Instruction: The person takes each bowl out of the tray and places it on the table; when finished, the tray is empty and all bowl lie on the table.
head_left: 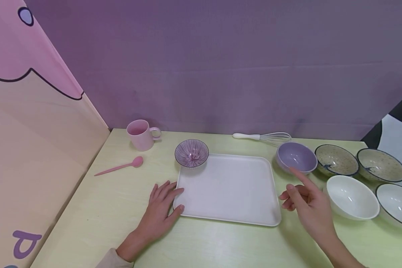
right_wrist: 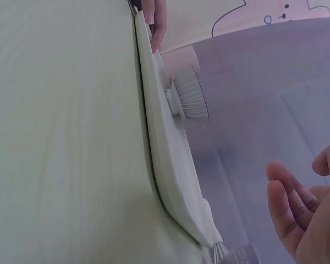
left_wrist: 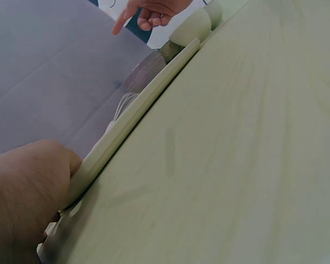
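Observation:
My left hand (head_left: 161,209) rests at the left edge of a white rectangular tray (head_left: 231,190), its fingers spread and relaxed, with thumb and index fingertips at the rim. A small bowl with fine purple stripes (head_left: 191,153) sits over the tray's back left corner. My right hand (head_left: 313,210) is raised in the air right of the tray, holding nothing. Its index finger extends toward a plain purple bowl (head_left: 296,157), overlapping the bowl's near rim in the head view, while the other fingers curl loosely. In the right wrist view, the right hand (right_wrist: 313,203) appears apart from the tray.
A white-handled whisk (head_left: 262,137) lies along the back. At the left are a pink mug (head_left: 142,136) and a pink spoon (head_left: 122,166). Two speckled bowls (head_left: 336,160), a white bowl (head_left: 352,197) and a dark-rimmed white bowl (head_left: 396,204) crowd the right side.

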Motion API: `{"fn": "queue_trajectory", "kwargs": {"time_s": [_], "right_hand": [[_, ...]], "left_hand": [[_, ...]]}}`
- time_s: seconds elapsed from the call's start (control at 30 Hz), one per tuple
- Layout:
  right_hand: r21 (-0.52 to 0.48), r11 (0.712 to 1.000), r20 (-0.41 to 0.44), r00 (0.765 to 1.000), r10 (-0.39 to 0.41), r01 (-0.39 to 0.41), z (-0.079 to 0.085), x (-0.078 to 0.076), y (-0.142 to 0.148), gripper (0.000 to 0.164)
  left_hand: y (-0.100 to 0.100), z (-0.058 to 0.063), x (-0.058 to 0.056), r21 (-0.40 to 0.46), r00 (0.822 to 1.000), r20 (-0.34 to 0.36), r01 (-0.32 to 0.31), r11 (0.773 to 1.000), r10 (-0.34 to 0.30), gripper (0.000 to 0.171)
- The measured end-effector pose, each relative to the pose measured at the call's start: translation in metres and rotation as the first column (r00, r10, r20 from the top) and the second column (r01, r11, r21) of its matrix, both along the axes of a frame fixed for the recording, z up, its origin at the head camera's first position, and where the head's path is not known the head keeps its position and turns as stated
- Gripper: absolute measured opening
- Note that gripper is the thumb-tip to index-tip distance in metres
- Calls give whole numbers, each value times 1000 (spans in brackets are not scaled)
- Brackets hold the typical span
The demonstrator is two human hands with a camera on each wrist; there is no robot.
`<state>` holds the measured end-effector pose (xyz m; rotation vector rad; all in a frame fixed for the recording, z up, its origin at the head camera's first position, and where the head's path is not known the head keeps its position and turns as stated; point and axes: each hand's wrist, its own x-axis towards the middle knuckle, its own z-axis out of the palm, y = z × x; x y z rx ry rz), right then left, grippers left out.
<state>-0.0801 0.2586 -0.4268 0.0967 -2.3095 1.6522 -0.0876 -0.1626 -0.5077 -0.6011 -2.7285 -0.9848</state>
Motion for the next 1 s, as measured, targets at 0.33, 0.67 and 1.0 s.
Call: {"fn": "queue_trajectory", "kwargs": {"time_s": [0.33,0.67,1.0], "right_hand": [[65,995,7,997,79,-79,3,-15,-29,51],[93,974,53,978,202,-207,8,-35,-57,48],[122,946,166,946,278,-300,8,-61,-89,50]], "left_hand": [[0,0,0,-1,1000,-13,1,1000,-1,48],[-1,0,0,3,1000,-16,1,1000,-1,48],[-1,-2,0,9,1000,-27,5,1000,-4,48]]}}
